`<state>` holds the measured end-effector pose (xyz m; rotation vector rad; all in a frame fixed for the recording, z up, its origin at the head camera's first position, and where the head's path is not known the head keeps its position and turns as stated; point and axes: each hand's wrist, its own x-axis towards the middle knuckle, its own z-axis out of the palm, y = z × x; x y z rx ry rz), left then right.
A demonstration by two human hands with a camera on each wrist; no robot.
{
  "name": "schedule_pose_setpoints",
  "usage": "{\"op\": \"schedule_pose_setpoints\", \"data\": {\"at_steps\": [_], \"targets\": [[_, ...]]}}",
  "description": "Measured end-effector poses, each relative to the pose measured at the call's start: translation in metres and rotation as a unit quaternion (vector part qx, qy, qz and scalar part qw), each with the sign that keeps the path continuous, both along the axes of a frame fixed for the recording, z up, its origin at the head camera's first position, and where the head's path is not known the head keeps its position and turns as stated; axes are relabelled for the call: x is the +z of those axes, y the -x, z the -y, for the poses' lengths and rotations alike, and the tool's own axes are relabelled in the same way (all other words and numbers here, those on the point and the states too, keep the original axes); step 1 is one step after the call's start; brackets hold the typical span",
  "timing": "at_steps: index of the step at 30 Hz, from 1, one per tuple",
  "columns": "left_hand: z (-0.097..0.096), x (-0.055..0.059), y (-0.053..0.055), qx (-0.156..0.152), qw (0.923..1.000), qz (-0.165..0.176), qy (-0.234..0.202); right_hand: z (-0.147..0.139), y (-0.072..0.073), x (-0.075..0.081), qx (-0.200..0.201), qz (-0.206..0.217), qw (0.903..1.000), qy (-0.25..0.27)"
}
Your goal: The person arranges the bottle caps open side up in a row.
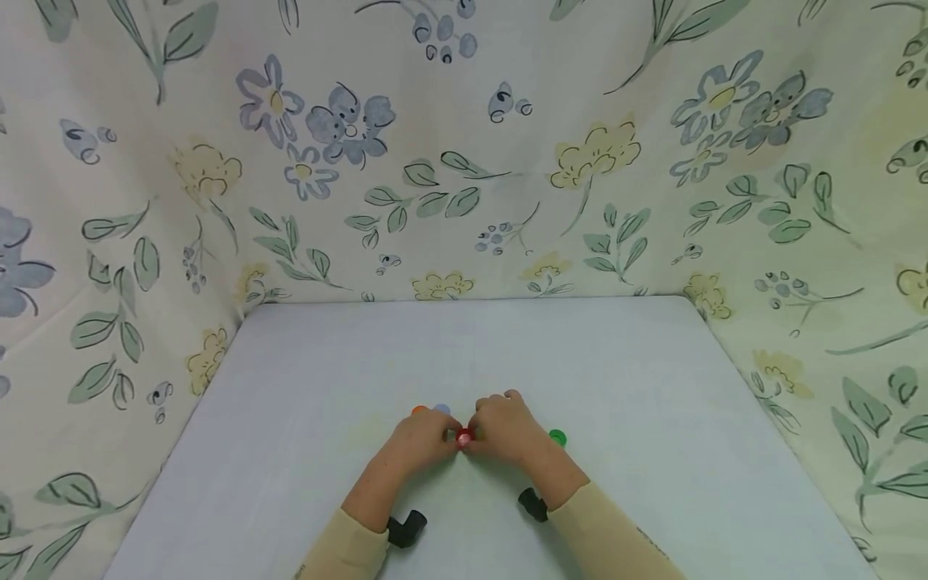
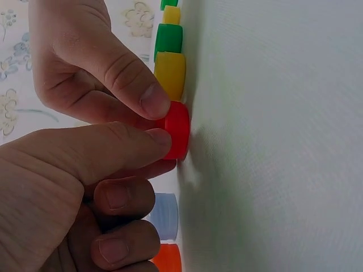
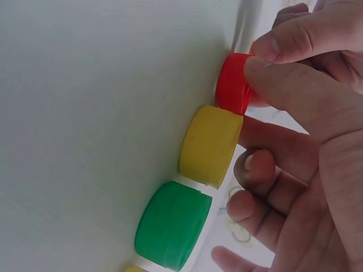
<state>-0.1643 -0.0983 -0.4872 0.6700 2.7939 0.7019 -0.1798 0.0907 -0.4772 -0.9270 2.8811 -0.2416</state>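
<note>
1. Two hands meet over the surface (image 1: 464,346) in the head view: the left hand (image 1: 423,439) and right hand (image 1: 507,429) hold a red cap (image 1: 465,436) between them. The far and side edges lie well apart from it, leaving wide room beyond the hands; an orange cap (image 1: 420,411) and a blue cap (image 1: 441,409) show just past the left hand.
2. In the left wrist view, thumbs and fingers of both hands pinch the red cap, which seems to rest on the surface between the blue cap and a yellow cap (image 2: 170,75). The step in hand looks like setting it into the row.
3. In the right wrist view, a green cap (image 3: 173,226) follows the yellow cap. The right hand's lower fingers curl near the yellow cap, so the next move probably calls for a gentle release, drawing away from the row.
</note>
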Motion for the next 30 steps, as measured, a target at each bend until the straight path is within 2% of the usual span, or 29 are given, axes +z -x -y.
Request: {"op": "schedule_pose_setpoints", "data": {"at_steps": [8, 17, 30], "targets": [[0.001, 0.001, 0.0, -0.006, 0.9999, 0.005, -0.01, -0.001, 0.001, 0.002, 0.002, 0.018, 0.9993, 0.032], [0.003, -0.001, -0.003, 0.009, 0.9998, -0.001, -0.018, -0.003, 0.003, 0.002, 0.003, 0.034, 0.998, 0.053], [0.0, -0.001, -0.003, 0.01, 0.9998, -0.008, -0.013, -0.01, 0.002, 0.007, 0.013, 0.049, 0.996, 0.074]]}}
